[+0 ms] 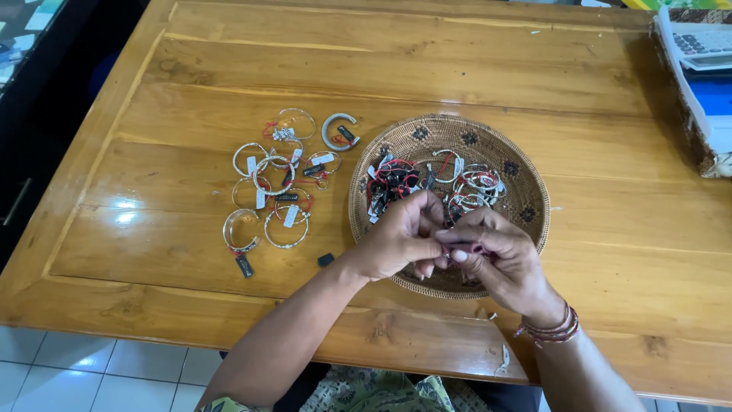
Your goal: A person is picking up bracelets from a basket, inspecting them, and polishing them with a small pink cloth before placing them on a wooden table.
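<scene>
My left hand [400,240] and my right hand [496,255] meet fingertip to fingertip over the near rim of a round woven basket tray [526,221], both curled tight around something small pinched between them. The piece itself is almost wholly hidden by my fingers; only a sliver shows at the point where the thumbs close, too little to tell what it is, though it sits just above the basket's front edge. Neither hand is spread: the left is bunched with the thumb pressed to the forefinger, the right folded over it from the other side. Red string bracelets [553,332] circle my right wrist.

Inside the basket lies a tangle of silver bangles [476,183] with white tags and a knot of red cords and black tags [389,183], heaped toward its far half. To the left of the basket, on the bare wooden table [229,61], a second group of silver bangles [274,191] is laid out flat, each with its tag, with an open cuff bracelet [339,131] at the far end of the spread. A small black tag [325,259] lies alone near my left forearm. At the table's far right corner stands a calculator [701,42].
</scene>
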